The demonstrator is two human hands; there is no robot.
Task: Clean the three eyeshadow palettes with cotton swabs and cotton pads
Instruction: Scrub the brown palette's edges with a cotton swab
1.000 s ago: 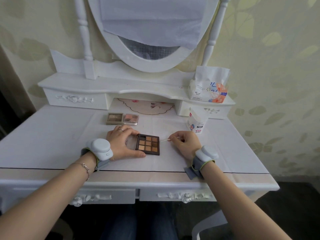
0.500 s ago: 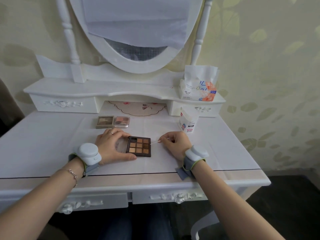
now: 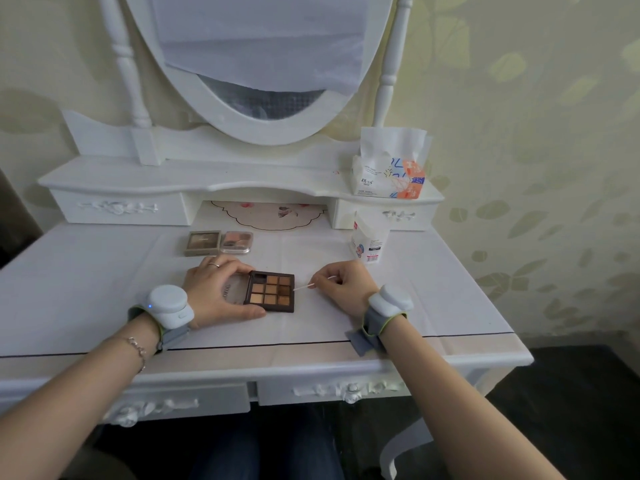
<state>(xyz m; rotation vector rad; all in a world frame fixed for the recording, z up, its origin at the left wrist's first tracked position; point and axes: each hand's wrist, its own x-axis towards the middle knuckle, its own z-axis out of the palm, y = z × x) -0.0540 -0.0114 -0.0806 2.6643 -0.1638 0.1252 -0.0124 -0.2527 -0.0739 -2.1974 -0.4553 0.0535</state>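
The open brown palette lies flat near the front middle of the white bench, its nine pans facing up. The left hand rests over the clear lid at the palette's 9 o'clock side, fingers curled loosely along the far edge and thumb along the near edge, bracing it in place.

The right hand sits at the palette's 3 o'clock, nearer to the pans than the left. Its fingers pinch a cotton swab by the middle of the stick. The swab's long axis runs roughly from 2 o'clock down toward 8 o'clock, and its leading tip is just beside the palette's right rim, about level with the middle row of pans; whether it touches the rim I cannot tell.

So the work lies straight to the left of the swab tip, and a short push along the stick's own line should probably carry it onto the nearest pan border.

Two more palettes wait side by side at 12 o'clock, untouched.
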